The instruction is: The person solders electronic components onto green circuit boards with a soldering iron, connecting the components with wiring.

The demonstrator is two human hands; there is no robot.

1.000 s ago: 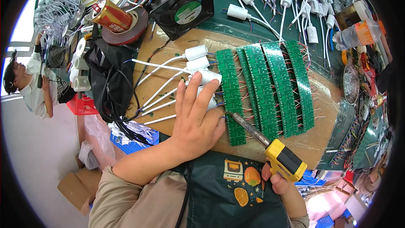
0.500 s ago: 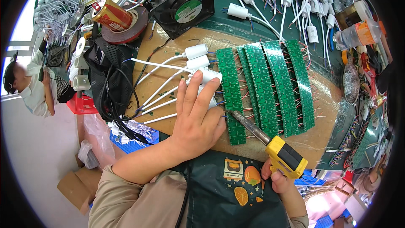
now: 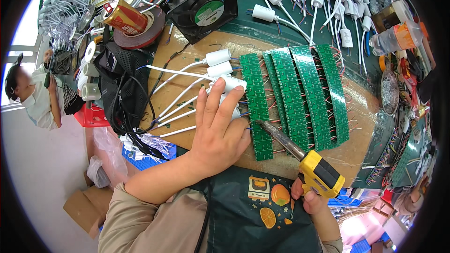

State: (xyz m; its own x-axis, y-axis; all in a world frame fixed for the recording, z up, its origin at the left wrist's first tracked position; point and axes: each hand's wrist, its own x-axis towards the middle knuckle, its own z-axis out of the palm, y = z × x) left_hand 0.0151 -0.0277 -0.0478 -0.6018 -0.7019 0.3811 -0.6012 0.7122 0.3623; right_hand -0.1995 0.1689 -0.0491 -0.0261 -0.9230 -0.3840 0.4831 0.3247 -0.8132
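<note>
Across the cluttered desk (image 3: 262, 28) lies a brown board (image 3: 187, 65), and on it five green circuit strips (image 3: 300, 93) sit side by side, red wires poking from their edges. White cylinders (image 3: 220, 70) with long white cables lie just left of the strips. The left hand (image 3: 218, 133) presses flat on these cylinders, fingers (image 3: 225, 107) spread and released, pinning them beside the leftmost strip. The right hand (image 3: 311, 201) is clenched around the yellow handle of a soldering iron (image 3: 300, 157), whose dark tip rests at that strip's lower part. Soldering here likely goes best with the left hand holding the cylinders steady and clear of the hot tip.
</note>
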